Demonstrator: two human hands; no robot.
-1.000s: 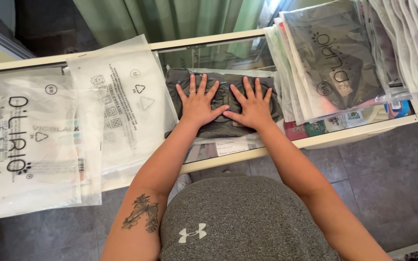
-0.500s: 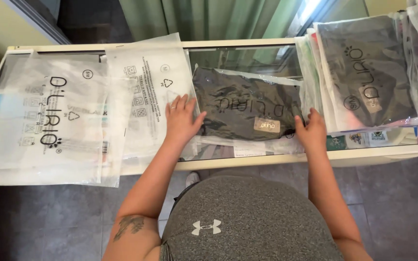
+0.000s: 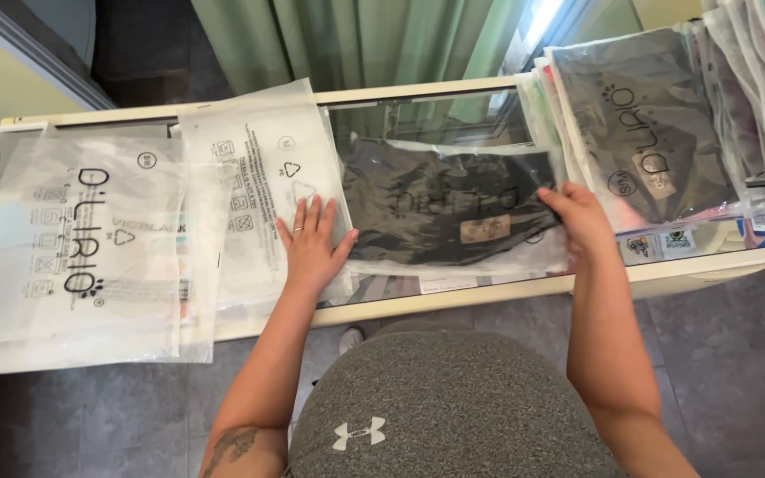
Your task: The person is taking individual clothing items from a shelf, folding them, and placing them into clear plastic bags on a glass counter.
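Two hands are on the bagged dark garment (image 3: 449,212) now, but at its edges. A second ago both palms sat side by side pressing down on the middle of it; since then they've slid apart. My read is that the flattening press is done and it's on to smoothing or squaring the bag.

Left hand (image 3: 313,243) lies flat, fingers spread and straight, on the left edge of the garment's clear bag, partly overlapping the empty printed bag just left of it. Right hand (image 3: 580,215) is at the garment's right edge, fingers curled down onto the plastic. Whether it's actually pinching the edge or just resting there, I can't tell.

The garment itself sits in the middle of the glass-topped counter (image 3: 418,111), folded into a rectangle, black or very dark, with a small tan rectangular patch label (image 3: 485,228) low on its front.

Left of the garment: a pile of empty clear poly bags (image 3: 90,239), rectangular, with black lettering, paw marks and small triangle symbols. Right of the garment: a leaning stack of packed bags (image 3: 657,133), the front one holding another dark garment with the same tan patch. Behind it hangs a green curtain (image 3: 356,44).
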